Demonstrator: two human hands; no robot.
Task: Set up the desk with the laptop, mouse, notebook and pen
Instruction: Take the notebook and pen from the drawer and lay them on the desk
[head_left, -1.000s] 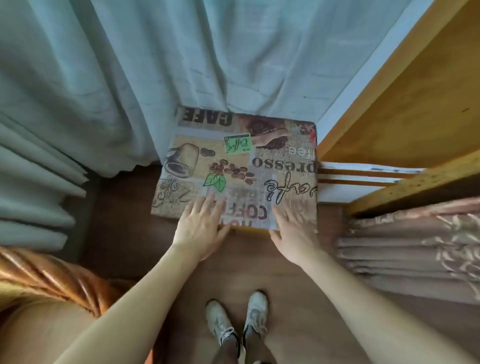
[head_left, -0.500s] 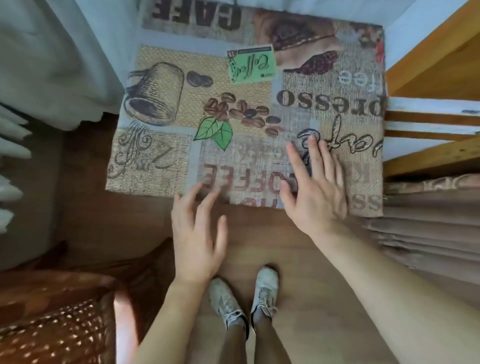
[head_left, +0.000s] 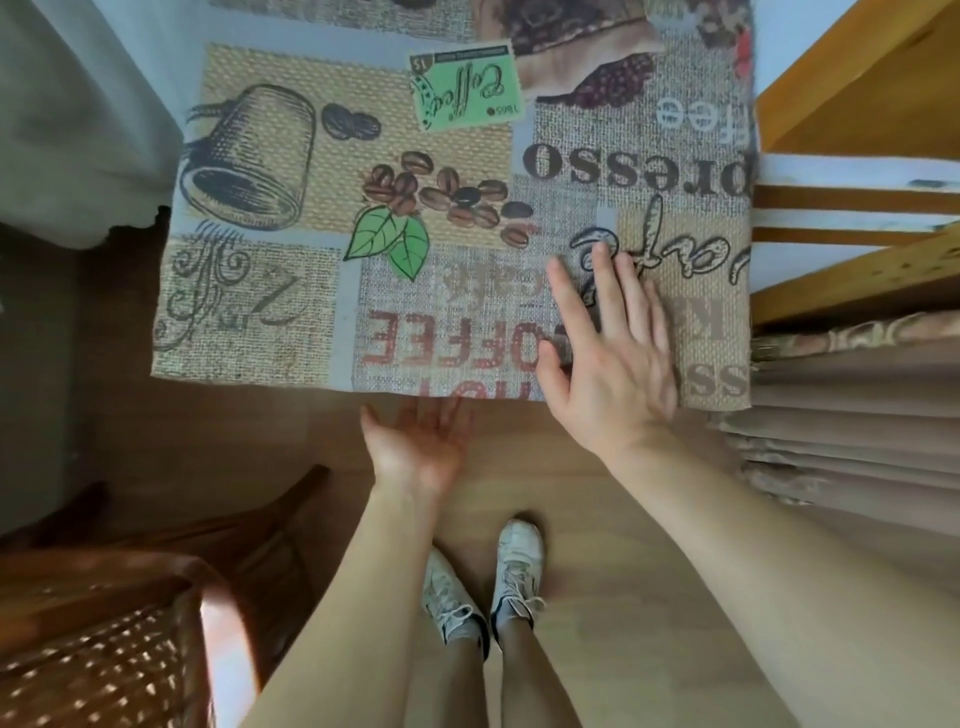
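Observation:
A small desk (head_left: 270, 312) covered with a coffee-print cloth fills the upper middle of the head view. My right hand (head_left: 608, 358) lies flat, fingers spread, on the cloth near the desk's front right corner. My left hand (head_left: 415, 447) is palm up just below the desk's front edge, its fingertips hidden under the edge, holding nothing I can see. No laptop, mouse, notebook or pen is in view.
A wooden bed frame (head_left: 857, 104) stands against the desk's right side, with folded brownish fabric (head_left: 852, 426) below it. Pale curtains (head_left: 78, 130) hang at the left. A wicker chair (head_left: 104, 639) is at the lower left. My white shoes (head_left: 483, 587) stand on the wood floor.
The view has closed in on the desk. My left hand slid off the cloth, turned palm up and went under the front edge. My right hand stayed flat on the cloth.

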